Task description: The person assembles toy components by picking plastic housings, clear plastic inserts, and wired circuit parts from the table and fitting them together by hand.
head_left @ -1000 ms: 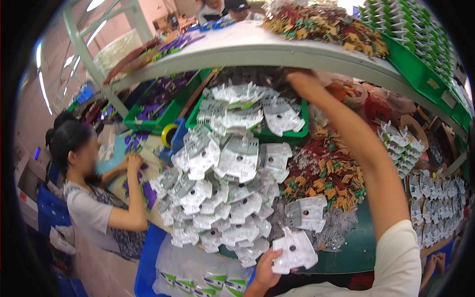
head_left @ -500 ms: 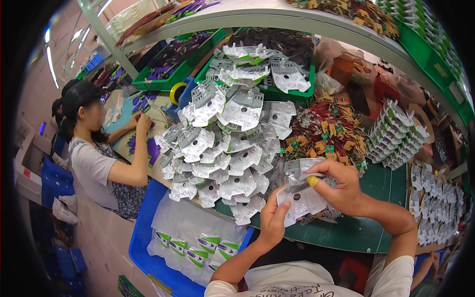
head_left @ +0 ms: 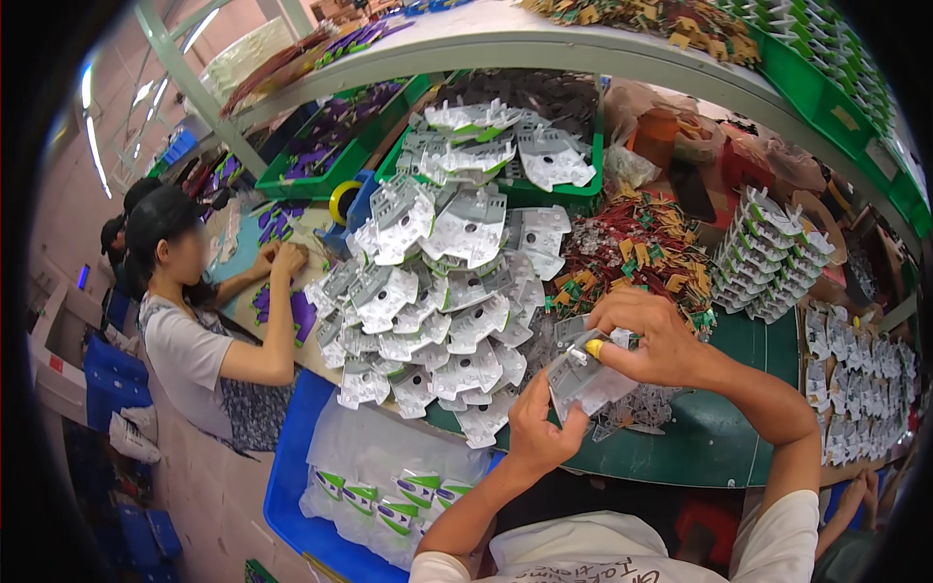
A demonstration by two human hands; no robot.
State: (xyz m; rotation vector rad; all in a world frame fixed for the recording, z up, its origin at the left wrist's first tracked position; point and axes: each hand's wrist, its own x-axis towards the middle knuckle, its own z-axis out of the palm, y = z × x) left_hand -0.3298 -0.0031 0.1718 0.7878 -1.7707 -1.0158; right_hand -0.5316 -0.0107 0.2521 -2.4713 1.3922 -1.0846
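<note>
A pale grey plastic housing part is held tilted between both hands above the green table. My left hand grips its lower left edge, thumb on the near side. At its upper right, my right hand is closed on it, fingers bent over the far edge. A yellow cover wraps the right thumb's tip, beside a small white raised piece on the part. Left of my hands rises a large pile of similar grey housings. Small clear plastic pieces lie beneath and right of the held part.
Wired orange and green boards are heaped behind my hands. A blue bin with wrapped green-white pieces stands at lower left. Stacked housings are on the right. A shelf crosses overhead. A co-worker sits at left.
My right hand has moved slightly left and up along the part, its fingers now curling over the far edge. The part has tilted and turned. The whole view has shifted a little.
</note>
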